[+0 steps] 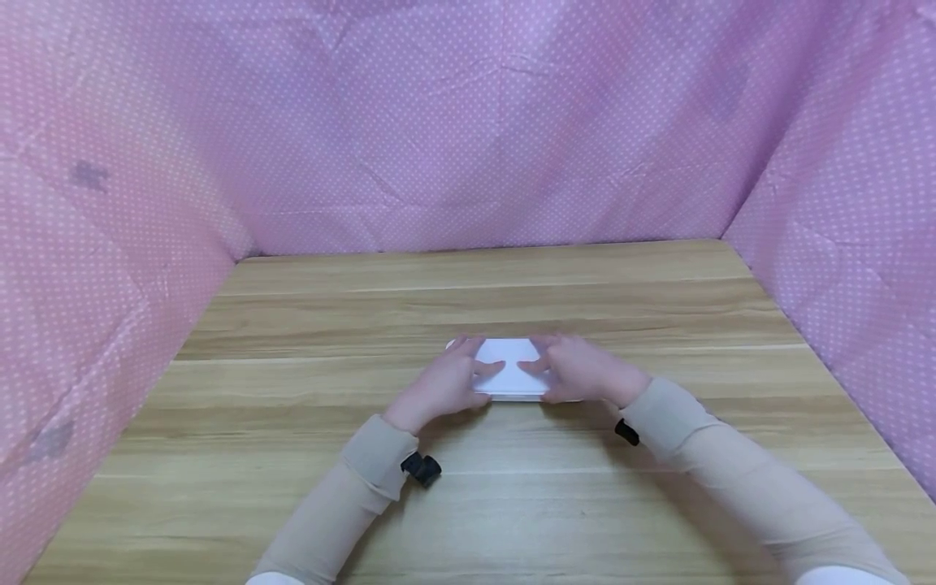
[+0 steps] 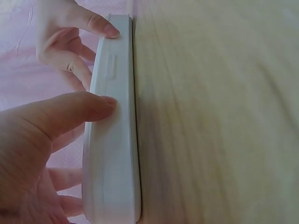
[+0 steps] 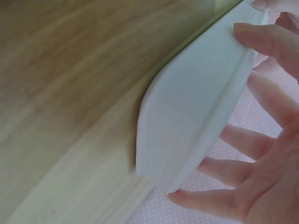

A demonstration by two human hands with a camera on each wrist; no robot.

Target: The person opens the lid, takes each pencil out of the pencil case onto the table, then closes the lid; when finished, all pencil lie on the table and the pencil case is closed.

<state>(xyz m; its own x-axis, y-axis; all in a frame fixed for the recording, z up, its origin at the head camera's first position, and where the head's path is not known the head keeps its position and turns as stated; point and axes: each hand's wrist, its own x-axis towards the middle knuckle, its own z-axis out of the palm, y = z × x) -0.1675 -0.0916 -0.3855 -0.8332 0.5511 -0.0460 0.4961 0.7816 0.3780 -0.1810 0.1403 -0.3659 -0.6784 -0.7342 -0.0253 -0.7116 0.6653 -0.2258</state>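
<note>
A flat white plastic case (image 1: 509, 375) with rounded corners lies on the table, long side toward me. My left hand (image 1: 446, 380) grips its left part, thumb on the front side and fingers spread over the top toward the back. On the right part, my right hand (image 1: 588, 370) holds it the same way. In the left wrist view both thumbs press the front side of the case (image 2: 110, 154), one on each side of a small raised tab (image 2: 112, 66). A seam runs along the side of the case (image 3: 187, 107) in the right wrist view. The hands cover both ends of its top.
The wood-grain table (image 1: 512, 504) stretches out around the case. Pink dotted cloth (image 1: 468, 122) hangs behind the table and along its left and right sides. A black strap piece (image 1: 422, 469) sits at the left wrist, another dark piece (image 1: 626, 432) at the right.
</note>
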